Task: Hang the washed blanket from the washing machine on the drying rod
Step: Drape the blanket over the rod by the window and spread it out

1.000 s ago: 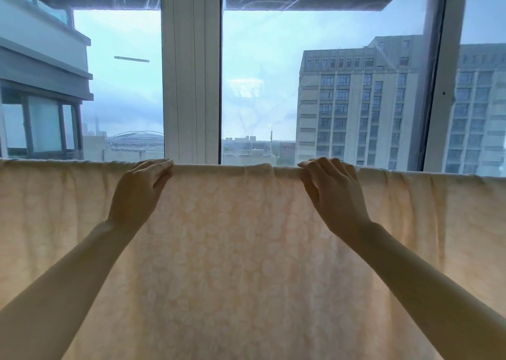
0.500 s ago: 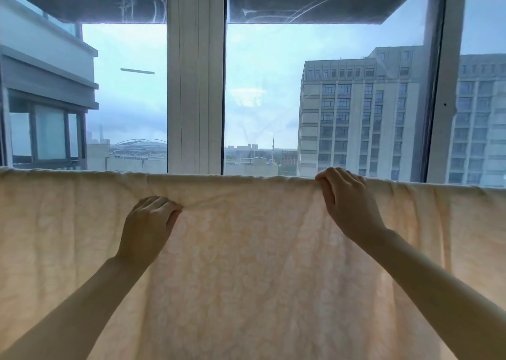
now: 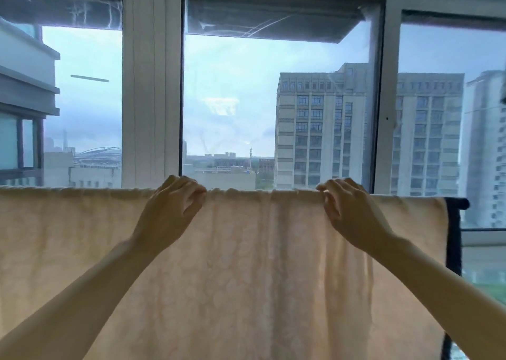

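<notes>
Left hand (image 3: 169, 209): fingers curled over the top fold of the peach blanket (image 3: 246, 264), gripping it. The blanket hangs draped before the window frame (image 3: 152, 85), spreading left of those fingers and between both hands. Right hand (image 3: 351, 214): fingertips pinch the same fold. Dark edging (image 3: 454, 236) hangs well right of them.

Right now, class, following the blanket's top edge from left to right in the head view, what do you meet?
Smooth blanket edge → left hand gripping it → bunched folds → right hand pinching it → dark strip at the far right.
</notes>
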### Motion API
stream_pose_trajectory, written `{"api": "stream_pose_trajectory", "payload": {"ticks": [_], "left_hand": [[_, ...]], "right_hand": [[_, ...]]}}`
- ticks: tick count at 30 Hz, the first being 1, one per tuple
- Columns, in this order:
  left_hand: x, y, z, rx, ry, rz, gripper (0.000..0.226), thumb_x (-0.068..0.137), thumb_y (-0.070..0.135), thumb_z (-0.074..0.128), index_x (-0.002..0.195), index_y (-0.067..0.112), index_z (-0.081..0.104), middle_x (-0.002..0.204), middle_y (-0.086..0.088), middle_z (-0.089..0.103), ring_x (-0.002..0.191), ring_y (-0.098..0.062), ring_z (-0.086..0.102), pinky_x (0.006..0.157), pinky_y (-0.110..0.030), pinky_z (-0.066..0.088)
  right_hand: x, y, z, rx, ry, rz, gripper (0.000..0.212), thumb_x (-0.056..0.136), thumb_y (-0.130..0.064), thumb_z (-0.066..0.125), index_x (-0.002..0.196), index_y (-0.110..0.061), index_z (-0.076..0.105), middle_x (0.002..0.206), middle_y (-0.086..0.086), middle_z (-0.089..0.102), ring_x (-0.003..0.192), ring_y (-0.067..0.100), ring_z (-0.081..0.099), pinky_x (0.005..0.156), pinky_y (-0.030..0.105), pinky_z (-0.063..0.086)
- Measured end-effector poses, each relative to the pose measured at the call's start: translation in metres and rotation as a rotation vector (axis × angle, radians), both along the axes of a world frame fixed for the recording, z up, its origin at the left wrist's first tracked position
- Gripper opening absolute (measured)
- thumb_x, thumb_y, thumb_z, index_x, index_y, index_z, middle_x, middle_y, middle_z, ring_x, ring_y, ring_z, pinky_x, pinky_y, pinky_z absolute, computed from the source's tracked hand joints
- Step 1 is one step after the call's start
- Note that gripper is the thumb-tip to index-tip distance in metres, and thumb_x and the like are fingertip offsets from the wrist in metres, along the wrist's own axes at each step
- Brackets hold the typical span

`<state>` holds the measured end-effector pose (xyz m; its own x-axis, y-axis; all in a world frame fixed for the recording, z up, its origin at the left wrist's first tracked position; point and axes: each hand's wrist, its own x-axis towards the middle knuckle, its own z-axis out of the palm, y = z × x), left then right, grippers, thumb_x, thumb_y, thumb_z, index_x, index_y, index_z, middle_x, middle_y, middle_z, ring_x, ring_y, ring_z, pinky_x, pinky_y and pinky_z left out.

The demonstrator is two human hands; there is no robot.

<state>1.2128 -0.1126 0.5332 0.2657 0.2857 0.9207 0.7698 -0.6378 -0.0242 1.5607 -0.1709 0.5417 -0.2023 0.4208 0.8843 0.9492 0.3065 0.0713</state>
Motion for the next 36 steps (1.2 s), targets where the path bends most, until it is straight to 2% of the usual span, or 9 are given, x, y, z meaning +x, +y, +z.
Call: {"api": "stream_pose_trajectory", "payload": {"ticks": [6,9,13,18,23,27,29,31,36], "left_hand": [[0.076,-0.003,0.005,-0.032,0.022,-0.174,0.036,0.094,0.042,0.047,0.102,0.016,0.069,0.101,0.007,0.067,0.093,-0.008,0.059,0.077,-0.031,0.055],[0.11,-0.006,0.007,-0.039,0.042,-0.203,0.043,0.094,0.052,0.041,0.105,0.022,0.069,0.103,0.013,0.067,0.094,-0.002,0.059,0.076,-0.028,0.056],[0.146,-0.008,0.008,-0.058,0.008,-0.27,0.04,0.091,0.053,0.044,0.103,0.026,0.07,0.099,0.021,0.063,0.093,0.0,0.058,0.077,-0.03,0.055],[0.17,-0.014,0.013,-0.054,-0.059,-0.286,0.027,0.086,0.039,0.059,0.092,0.017,0.075,0.087,0.026,0.06,0.089,0.005,0.058,0.076,-0.013,0.049],[0.178,-0.016,0.025,-0.125,-0.17,-0.202,0.007,0.088,0.017,0.065,0.088,0.016,0.072,0.083,0.012,0.065,0.08,-0.004,0.062,0.072,-0.02,0.048],[0.197,-0.02,0.034,-0.199,-0.345,-0.186,0.008,0.092,0.015,0.06,0.089,0.017,0.067,0.085,0.007,0.065,0.079,0.001,0.058,0.07,-0.011,0.041],[0.206,-0.022,0.03,-0.26,-0.285,-0.173,0.01,0.093,0.02,0.059,0.086,0.024,0.064,0.083,0.014,0.064,0.081,0.003,0.058,0.07,-0.014,0.045],[0.212,-0.024,0.024,-0.273,-0.213,-0.143,0.009,0.093,0.028,0.059,0.085,0.027,0.065,0.085,0.019,0.064,0.081,0.004,0.06,0.073,-0.026,0.051],[0.214,-0.03,0.025,-0.304,-0.126,-0.144,0.019,0.086,0.048,0.059,0.087,0.032,0.07,0.085,0.022,0.064,0.077,0.006,0.061,0.074,-0.029,0.054]], "right_hand": [[0.066,-0.019,-0.001,-0.049,0.037,-0.071,0.019,0.096,-0.027,0.048,0.102,-0.019,0.064,0.098,-0.005,0.069,0.093,0.009,0.06,0.089,0.031,0.048],[0.091,-0.03,0.0,-0.017,0.052,-0.126,0.014,0.095,-0.031,0.053,0.1,-0.024,0.064,0.095,-0.012,0.068,0.085,0.001,0.056,0.071,0.022,0.044],[0.117,-0.03,0.0,-0.07,0.095,-0.049,0.019,0.092,-0.044,0.051,0.101,-0.033,0.064,0.09,-0.021,0.064,0.084,-0.003,0.059,0.075,0.034,0.053],[0.126,-0.019,0.006,-0.065,0.131,0.009,0.01,0.092,-0.033,0.057,0.092,-0.026,0.064,0.078,-0.019,0.059,0.071,-0.002,0.057,0.065,0.021,0.05],[0.141,-0.009,0.023,-0.078,0.24,0.026,0.011,0.095,-0.023,0.057,0.096,-0.015,0.064,0.082,-0.005,0.068,0.069,0.007,0.064,0.067,0.027,0.056],[0.167,-0.014,0.033,-0.105,0.306,-0.029,0.013,0.094,-0.017,0.058,0.098,-0.009,0.068,0.08,0.001,0.071,0.066,0.01,0.065,0.063,0.02,0.053],[0.174,-0.016,0.03,-0.194,0.27,-0.005,0.013,0.094,-0.017,0.058,0.099,-0.011,0.069,0.086,0.002,0.072,0.072,0.012,0.067,0.068,0.021,0.055],[0.173,-0.019,0.026,-0.236,0.225,0.039,0.014,0.095,-0.018,0.057,0.102,-0.013,0.068,0.093,0.002,0.074,0.079,0.012,0.069,0.074,0.026,0.058],[0.147,-0.026,0.026,-0.251,0.14,0.178,0.02,0.096,-0.027,0.056,0.106,-0.015,0.068,0.105,-0.002,0.071,0.091,0.01,0.067,0.083,0.022,0.051]]}}
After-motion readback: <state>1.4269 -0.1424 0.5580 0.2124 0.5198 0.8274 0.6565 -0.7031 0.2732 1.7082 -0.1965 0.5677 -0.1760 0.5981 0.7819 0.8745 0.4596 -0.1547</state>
